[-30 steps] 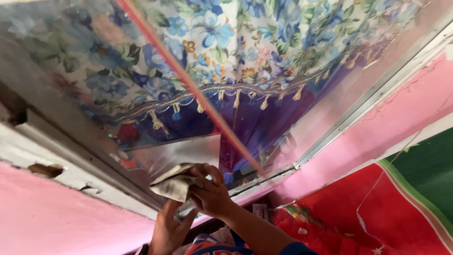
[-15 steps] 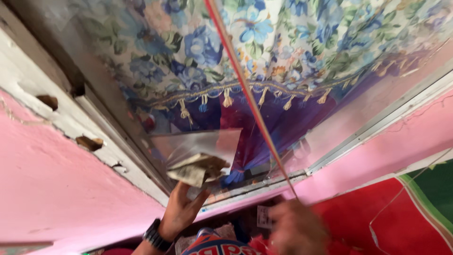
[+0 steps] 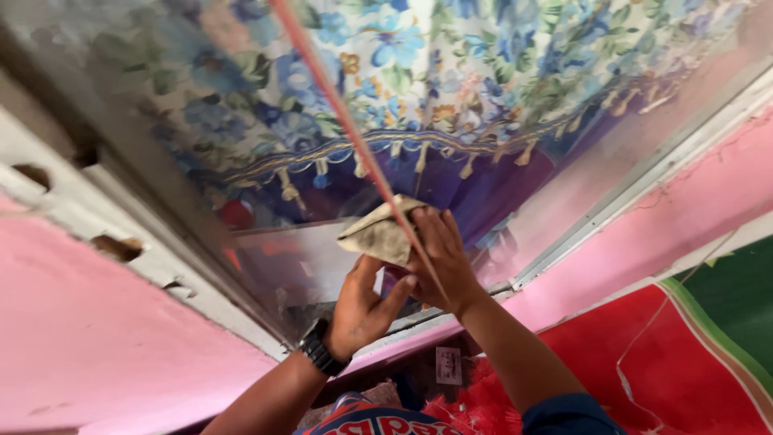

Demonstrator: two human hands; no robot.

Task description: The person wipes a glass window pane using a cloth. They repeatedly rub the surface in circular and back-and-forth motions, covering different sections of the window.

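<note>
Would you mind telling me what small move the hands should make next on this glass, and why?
Probably sweep the folded cloth sideways along the glass pane. The right hand presses the cloth flat on the glass beside the thin red cord, the left hand rests just below it, and the pane looks hazy on both sides.

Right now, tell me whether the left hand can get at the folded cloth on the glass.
Probably yes. The left hand is raised just below the folded cloth, which the right hand presses against the glass pane. Nothing lies between them; the cloth's lower edge looks free.
</note>
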